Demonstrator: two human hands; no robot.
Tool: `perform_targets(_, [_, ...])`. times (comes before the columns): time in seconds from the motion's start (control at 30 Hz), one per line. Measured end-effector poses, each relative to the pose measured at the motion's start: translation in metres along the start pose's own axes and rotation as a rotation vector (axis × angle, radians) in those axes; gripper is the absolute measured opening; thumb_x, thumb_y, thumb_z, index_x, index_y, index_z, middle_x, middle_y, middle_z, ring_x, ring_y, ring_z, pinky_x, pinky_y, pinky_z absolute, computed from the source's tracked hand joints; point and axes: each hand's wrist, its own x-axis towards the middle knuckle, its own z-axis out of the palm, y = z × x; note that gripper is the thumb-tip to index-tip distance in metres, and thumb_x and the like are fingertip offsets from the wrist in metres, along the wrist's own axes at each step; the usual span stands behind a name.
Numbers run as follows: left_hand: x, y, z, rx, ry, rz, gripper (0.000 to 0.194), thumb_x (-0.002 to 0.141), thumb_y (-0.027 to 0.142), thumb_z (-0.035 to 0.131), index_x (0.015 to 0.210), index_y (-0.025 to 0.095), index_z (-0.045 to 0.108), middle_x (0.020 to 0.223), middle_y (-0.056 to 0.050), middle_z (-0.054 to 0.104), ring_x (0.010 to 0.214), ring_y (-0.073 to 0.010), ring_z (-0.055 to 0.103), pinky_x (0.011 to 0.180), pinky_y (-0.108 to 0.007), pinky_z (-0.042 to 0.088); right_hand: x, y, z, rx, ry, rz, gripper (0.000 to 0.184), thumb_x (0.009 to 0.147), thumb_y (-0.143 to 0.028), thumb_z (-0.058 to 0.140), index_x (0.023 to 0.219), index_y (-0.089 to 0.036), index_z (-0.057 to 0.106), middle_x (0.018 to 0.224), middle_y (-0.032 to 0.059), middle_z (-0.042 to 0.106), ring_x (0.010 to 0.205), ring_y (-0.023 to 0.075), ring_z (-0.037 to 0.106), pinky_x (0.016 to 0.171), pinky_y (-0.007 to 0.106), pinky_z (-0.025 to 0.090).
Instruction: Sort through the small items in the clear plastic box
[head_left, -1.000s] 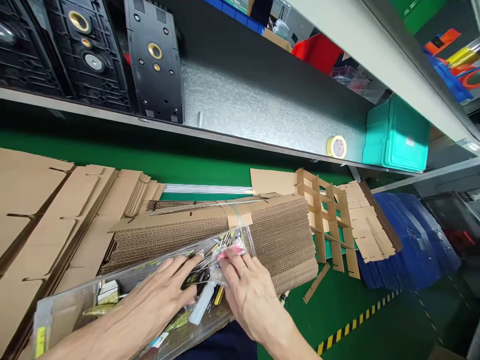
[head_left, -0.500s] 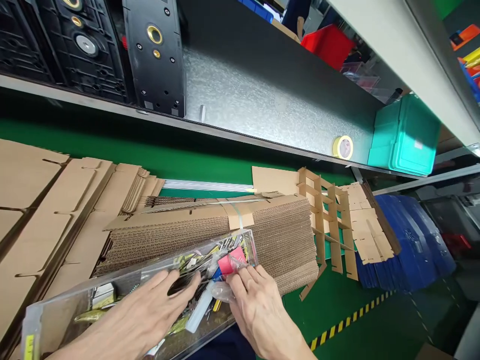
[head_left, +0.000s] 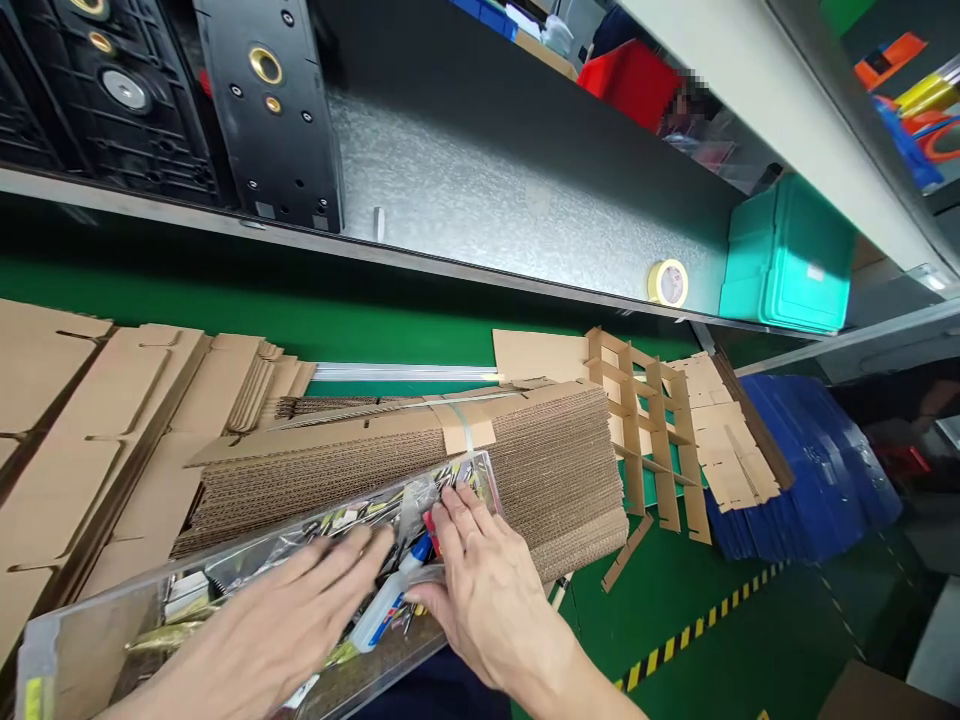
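A long clear plastic box (head_left: 94, 625) holds a jumble of small metal parts, clear bags and pens. My left hand (head_left: 300, 610) lies across its middle, fingers stretched and somewhat apart, holding nothing I can see. At the box's right end, my right hand (head_left: 495, 585) rests on the contents with fingers extended and thumb apart. A red-pink piece (head_left: 430, 522) shows partly under its index finger, mostly hidden. Between the hands lies a whitish tube-shaped bottle (head_left: 379, 612) with a blue end. Crumpled clear plastic (head_left: 416, 500) sits by the right fingertips.
Behind the box lies a strapped stack of cardboard (head_left: 555, 470). More flat cardboard (head_left: 142, 430) is at left, and a cardboard divider grid (head_left: 637, 430) at right. Above runs a metal shelf (head_left: 480, 190) with black panels (head_left: 270, 110), a tape roll (head_left: 667, 283) and a teal bin (head_left: 787, 255).
My right hand has flattened over the red-pink piece, now mostly covered. The bottle has turned, showing its printed label. My left hand has shifted slightly left, and the view has moved a little.
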Motion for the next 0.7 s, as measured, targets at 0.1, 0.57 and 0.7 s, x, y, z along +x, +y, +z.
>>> perform_targets(0.1, [0.021, 0.002, 0.002, -0.052, 0.082, 0.111, 0.048, 0.104, 0.019, 0.033, 0.113, 0.021, 0.080, 0.132, -0.003, 0.072, 0.123, -0.0178, 0.061, 0.108, -0.037, 0.036, 0.000, 0.003, 0.002, 0.005, -0.036, -0.010, 0.074, 0.104, -0.063, 0.036, 0.155, -0.010, 0.041, 0.162, 0.0154, 0.048, 0.153, 0.0311, 0.042, 0.120, 0.049, 0.051])
perform_targets(0.57, [-0.003, -0.006, 0.023, 0.015, -0.096, 0.149, 0.052, 0.082, 0.008, 0.043, 0.121, 0.009, 0.077, 0.139, -0.017, 0.067, 0.135, -0.0280, 0.059, 0.108, -0.044, 0.052, 0.004, 0.010, -0.007, 0.066, -0.002, -0.004, 0.055, 0.103, -0.057, 0.045, 0.142, -0.019, 0.052, 0.140, 0.0085, 0.064, 0.132, 0.0266, 0.059, 0.108, 0.043, 0.059])
perform_targets(0.7, [-0.008, -0.010, 0.022, 0.086, -0.162, 0.172, 0.050, 0.081, 0.008, 0.050, 0.122, 0.013, 0.077, 0.132, -0.017, 0.071, 0.128, -0.0286, 0.064, 0.107, -0.041, 0.054, 0.009, 0.005, -0.007, 0.039, -0.058, 0.012, 0.040, 0.105, -0.049, 0.048, 0.128, -0.019, 0.058, 0.129, 0.0077, 0.068, 0.121, 0.0267, 0.062, 0.099, 0.044, 0.061])
